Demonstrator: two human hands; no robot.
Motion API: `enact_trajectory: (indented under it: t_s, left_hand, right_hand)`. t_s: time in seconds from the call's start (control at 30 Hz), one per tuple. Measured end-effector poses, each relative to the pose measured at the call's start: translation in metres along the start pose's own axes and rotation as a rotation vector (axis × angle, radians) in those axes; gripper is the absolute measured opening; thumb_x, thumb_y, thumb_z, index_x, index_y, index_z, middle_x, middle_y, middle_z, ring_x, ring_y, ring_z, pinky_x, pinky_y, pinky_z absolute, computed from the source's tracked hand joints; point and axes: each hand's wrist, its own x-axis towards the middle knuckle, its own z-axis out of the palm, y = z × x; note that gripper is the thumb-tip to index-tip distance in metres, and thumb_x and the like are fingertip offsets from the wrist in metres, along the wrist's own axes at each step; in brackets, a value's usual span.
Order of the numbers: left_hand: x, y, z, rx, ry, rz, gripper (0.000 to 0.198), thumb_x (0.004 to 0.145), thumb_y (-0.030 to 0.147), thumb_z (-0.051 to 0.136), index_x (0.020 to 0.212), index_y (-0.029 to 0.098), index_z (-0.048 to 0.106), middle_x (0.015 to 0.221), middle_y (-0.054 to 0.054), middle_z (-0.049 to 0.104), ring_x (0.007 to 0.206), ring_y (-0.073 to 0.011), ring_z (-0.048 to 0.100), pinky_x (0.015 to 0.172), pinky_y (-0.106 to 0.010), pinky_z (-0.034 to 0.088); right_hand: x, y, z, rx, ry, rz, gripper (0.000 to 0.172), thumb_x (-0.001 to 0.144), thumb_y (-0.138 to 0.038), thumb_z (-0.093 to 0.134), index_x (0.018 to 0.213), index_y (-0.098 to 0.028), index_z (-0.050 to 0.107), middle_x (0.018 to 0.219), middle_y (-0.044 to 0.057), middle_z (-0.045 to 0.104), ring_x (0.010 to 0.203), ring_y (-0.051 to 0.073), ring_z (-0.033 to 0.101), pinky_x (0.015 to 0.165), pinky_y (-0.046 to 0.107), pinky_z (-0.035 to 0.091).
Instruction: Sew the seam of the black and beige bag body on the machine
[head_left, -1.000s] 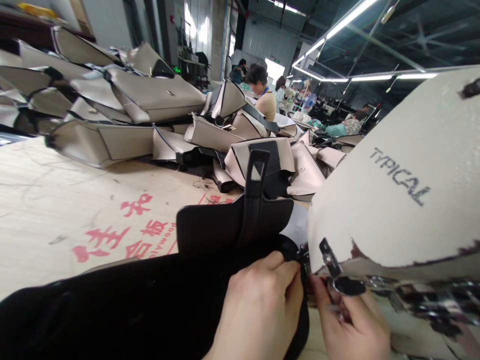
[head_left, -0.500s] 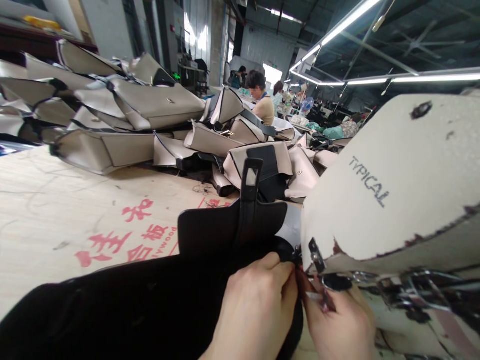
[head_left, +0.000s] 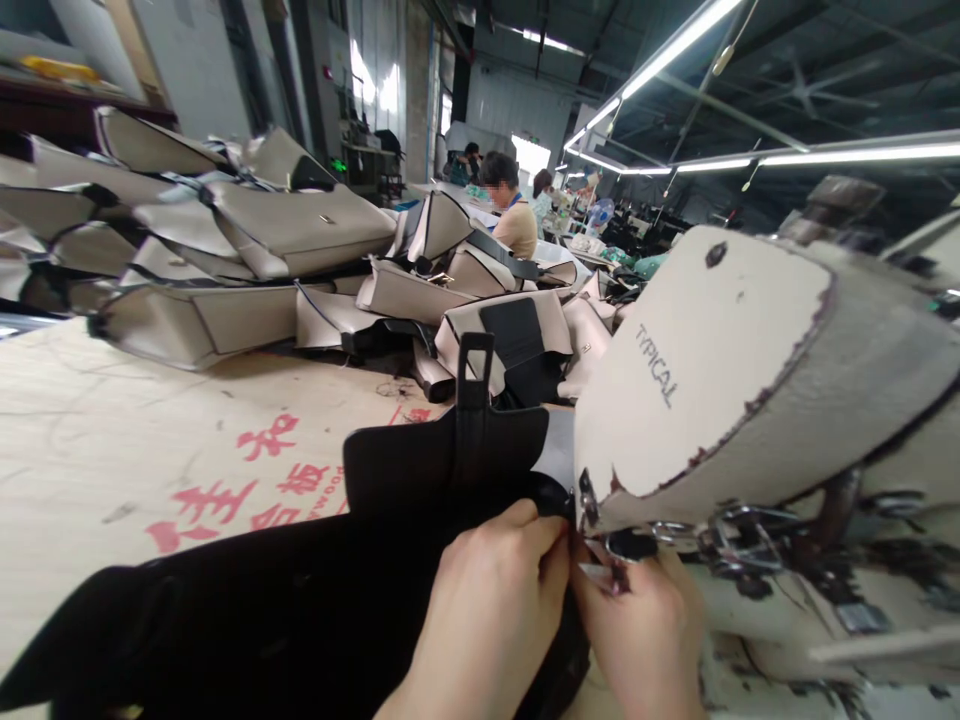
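Observation:
A black bag [head_left: 300, 600] lies in front of me with its dark side up, and a strap tab [head_left: 474, 370] with a rectangular cutout stands up from its far edge. My left hand [head_left: 491, 585] is closed in a pinch on the bag's edge, close to the needle end of a sewing machine [head_left: 690, 370] marked TYPICAL. My right hand [head_left: 645, 620] is closed at the same edge, under the machine head, with its fingertips partly hidden. A small pointed metal piece [head_left: 600, 577] shows by the right fingers; whether it is held or belongs to the machine, I cannot tell.
Beige bags [head_left: 300, 225] with black trim are heaped along the back of the plywood table [head_left: 217, 440], which carries red lettering. The machine head takes up the right side. A person in a yellow top [head_left: 516, 225] sits farther back, with other people beyond.
My view has shifted slightly to the right, so more of the machine shows. Both hands stay closed at the bag's edge beside the needle area.

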Motion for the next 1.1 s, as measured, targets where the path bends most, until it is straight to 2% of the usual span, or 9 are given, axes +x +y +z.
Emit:
enact_trajectory:
  t_s: [0.17,0.37,0.47,0.57,0.63,0.7,0.8,0.9,1.1]
  left_hand:
    - [0.005,0.001,-0.01,-0.011,-0.014,0.021,0.023,0.08,0.016,0.048,0.071,0.024,0.067,0.074,0.0,0.06,0.063,-0.0126,0.059,0.055,-0.02,0.041]
    - [-0.004,-0.001,-0.016,-0.082,0.017,-0.038,0.022,0.078,0.021,0.055,0.097,0.028,0.064,0.096,0.003,0.06,0.058,-0.0074,0.058,0.055,-0.018,0.044]
    - [-0.013,-0.002,-0.013,-0.104,0.065,-0.075,0.016,0.08,0.026,0.054,0.093,0.026,0.063,0.101,0.002,0.059,0.055,-0.0066,0.057,0.052,-0.018,0.045]
    - [-0.022,-0.001,-0.009,-0.114,0.132,-0.116,0.013,0.081,0.031,0.052,0.091,0.024,0.058,0.088,0.002,0.061,0.049,-0.0066,0.054,0.049,-0.018,0.046]
    - [-0.029,0.0,-0.006,-0.126,0.179,-0.136,0.014,0.081,0.034,0.052,0.09,0.023,0.055,0.077,0.003,0.059,0.046,-0.0074,0.053,0.046,-0.018,0.045]
    - [-0.036,0.001,-0.005,-0.152,0.205,-0.15,0.017,0.081,0.036,0.051,0.091,0.023,0.053,0.07,0.004,0.058,0.045,-0.0081,0.054,0.044,-0.018,0.044]
    - [-0.045,0.0,-0.005,-0.175,0.221,-0.175,0.02,0.081,0.039,0.051,0.094,0.023,0.052,0.066,0.005,0.056,0.043,-0.008,0.052,0.041,-0.018,0.042]
    - [-0.045,0.003,-0.006,-0.15,0.221,-0.155,0.02,0.082,0.039,0.051,0.094,0.023,0.053,0.069,0.005,0.057,0.044,-0.0078,0.052,0.042,-0.018,0.042]
    - [-0.018,0.023,-0.005,0.023,0.23,-0.008,0.012,0.084,0.029,0.048,0.086,0.021,0.057,0.083,0.001,0.057,0.058,-0.0089,0.055,0.054,-0.019,0.043]
  right_hand:
    - [0.007,-0.01,-0.004,0.058,0.039,0.045,0.03,0.08,-0.03,0.048,0.055,-0.018,0.059,0.052,0.006,0.058,0.048,0.016,0.051,0.049,0.024,0.034]
    - [-0.015,0.006,0.0,0.198,0.111,0.255,0.019,0.076,-0.031,0.055,0.062,-0.018,0.058,0.057,0.005,0.058,0.051,0.015,0.052,0.052,0.025,0.038]
    - [-0.029,0.024,0.001,0.523,0.115,0.527,0.02,0.073,-0.035,0.062,0.074,-0.016,0.061,0.067,0.006,0.06,0.058,0.015,0.055,0.054,0.024,0.041]
    - [-0.032,0.031,-0.007,1.002,0.066,0.808,0.021,0.075,-0.038,0.06,0.075,-0.017,0.056,0.051,-0.004,0.044,0.046,0.011,0.042,0.045,0.021,0.035]
    - [-0.028,0.028,-0.015,1.329,-0.035,0.895,0.021,0.078,-0.039,0.055,0.071,-0.019,0.049,0.045,-0.009,0.027,0.039,0.008,0.025,0.038,0.019,0.026]
    - [-0.025,0.026,-0.022,1.478,-0.191,0.861,0.022,0.08,-0.039,0.052,0.072,-0.02,0.046,0.046,-0.009,0.027,0.039,0.007,0.021,0.038,0.018,0.023]
    - [-0.023,0.029,-0.029,1.232,-0.33,0.682,0.022,0.081,-0.039,0.053,0.077,-0.018,0.051,0.051,-0.006,0.039,0.045,0.008,0.036,0.042,0.018,0.029]
    - [-0.025,0.037,-0.031,0.905,-0.314,0.562,0.021,0.082,-0.038,0.053,0.078,-0.018,0.052,0.054,-0.005,0.041,0.05,0.009,0.042,0.047,0.018,0.033]
    - [-0.026,0.032,-0.037,0.716,-0.366,0.49,0.016,0.085,-0.032,0.043,0.079,-0.019,0.05,0.056,-0.004,0.047,0.051,0.011,0.048,0.048,0.019,0.034]
